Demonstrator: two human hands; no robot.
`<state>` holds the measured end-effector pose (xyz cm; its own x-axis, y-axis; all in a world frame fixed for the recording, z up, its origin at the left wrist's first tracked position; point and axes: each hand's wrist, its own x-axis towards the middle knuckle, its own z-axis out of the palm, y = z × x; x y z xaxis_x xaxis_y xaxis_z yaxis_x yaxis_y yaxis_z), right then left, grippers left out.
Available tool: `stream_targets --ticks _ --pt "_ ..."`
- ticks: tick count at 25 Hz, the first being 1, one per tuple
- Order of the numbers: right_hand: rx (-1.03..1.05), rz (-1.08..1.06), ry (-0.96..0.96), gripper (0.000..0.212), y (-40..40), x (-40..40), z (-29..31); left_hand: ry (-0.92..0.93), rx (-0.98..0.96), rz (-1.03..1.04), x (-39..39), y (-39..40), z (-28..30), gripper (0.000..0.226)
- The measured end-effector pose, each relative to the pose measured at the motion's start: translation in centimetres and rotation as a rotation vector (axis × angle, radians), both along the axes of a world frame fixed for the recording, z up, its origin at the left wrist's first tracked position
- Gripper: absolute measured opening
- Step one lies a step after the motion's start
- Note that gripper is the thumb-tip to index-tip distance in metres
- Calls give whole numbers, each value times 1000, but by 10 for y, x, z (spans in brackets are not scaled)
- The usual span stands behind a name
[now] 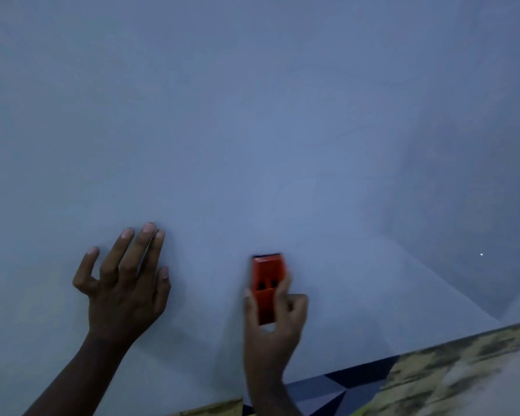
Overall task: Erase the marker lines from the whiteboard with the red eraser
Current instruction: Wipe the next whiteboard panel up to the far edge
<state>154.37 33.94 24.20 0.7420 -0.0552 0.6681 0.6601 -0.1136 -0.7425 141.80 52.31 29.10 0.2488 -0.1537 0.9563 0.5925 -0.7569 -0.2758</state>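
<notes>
Right hand (275, 322) front and centre, fingers and thumb curled round the lower half of the red eraser (266, 283), thumb on its left side, fingers wrapped over the right. The eraser stands upright along the board, its dark felt edge just showing at the top, two small dark slots on its red back. It sits flat against the whiteboard (252, 130), low down, a little right of the middle and not far above the near edge. The hand is slightly blurred.

Over to the left hand (123, 283): fingers straight and splayed, holding nothing, fingertips planted on the whiteboard, the thumb angled off to the left. It sits well apart from the eraser, at about the same height, towards the near left part of the board.

Out across the whiteboard now: pale, bluish in this dim light, with only faint thin curved lines (357, 130) showing in the upper right area. Along the near right edge there is a mottled yellowish surface (451, 373), and just below the right wrist a patch of dark blue geometric pattern (336, 391).
</notes>
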Motion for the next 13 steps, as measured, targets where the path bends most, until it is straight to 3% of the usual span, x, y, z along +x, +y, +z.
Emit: stream_targets --ticks 3,7,10,13 --pt "-294 71 -285 67 13 -28 6 9 -11 4 0 -1 2 63" --pt "-436 98 -446 73 3 -23 36 25 -57 -22 -4 -10 5 60" --pt "-311 60 -382 69 -19 14 66 -32 -145 -53 3 -25 20 56" --pt "-101 2 -209 66 -49 69 82 -89 -112 -30 18 -33 61 52"
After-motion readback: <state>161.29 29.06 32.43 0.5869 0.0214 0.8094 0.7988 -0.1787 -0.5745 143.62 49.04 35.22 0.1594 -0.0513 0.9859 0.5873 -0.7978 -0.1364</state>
